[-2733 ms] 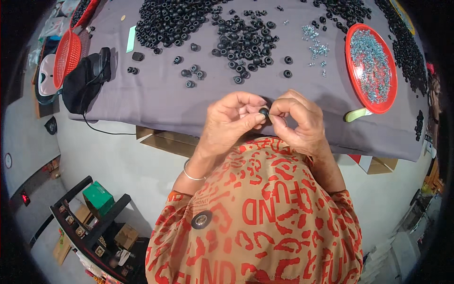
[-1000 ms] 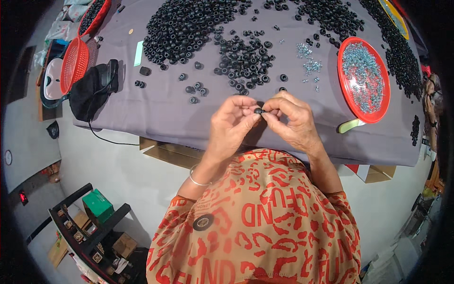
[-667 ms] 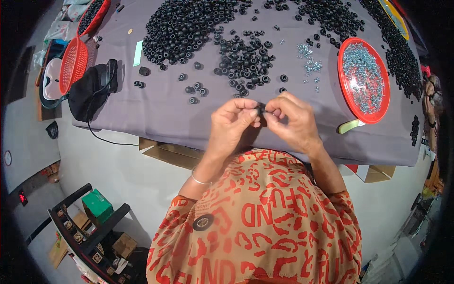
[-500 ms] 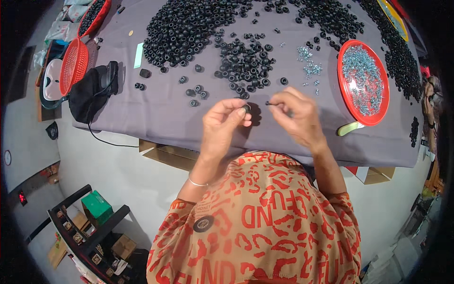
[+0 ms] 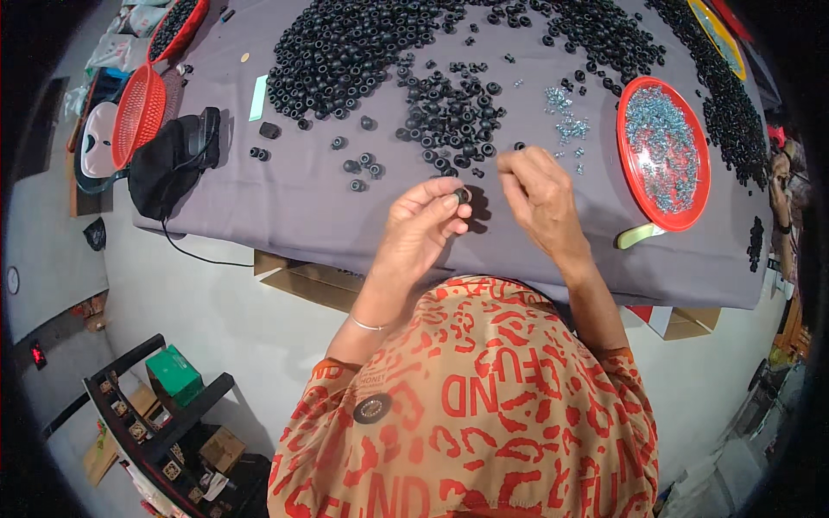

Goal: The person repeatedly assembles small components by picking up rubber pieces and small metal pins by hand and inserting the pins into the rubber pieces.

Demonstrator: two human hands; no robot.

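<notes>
Hands parted; black ring (image 5: 461, 196) pinched in left hand (image 5: 420, 226) grip.

Table (image 5: 285, 207) covered in grey cloth. At 12 o'clock: large heap of black rubber rings (image 5: 345, 52); smaller cluster (image 5: 453, 121) toward centre. At 2 o'clock: round red tray (image 5: 663, 154) of small metal screws, loose screws (image 5: 566, 121) beside it. At 10 o'clock: black pouch (image 5: 173, 164), red mesh basket (image 5: 138, 112).
</notes>
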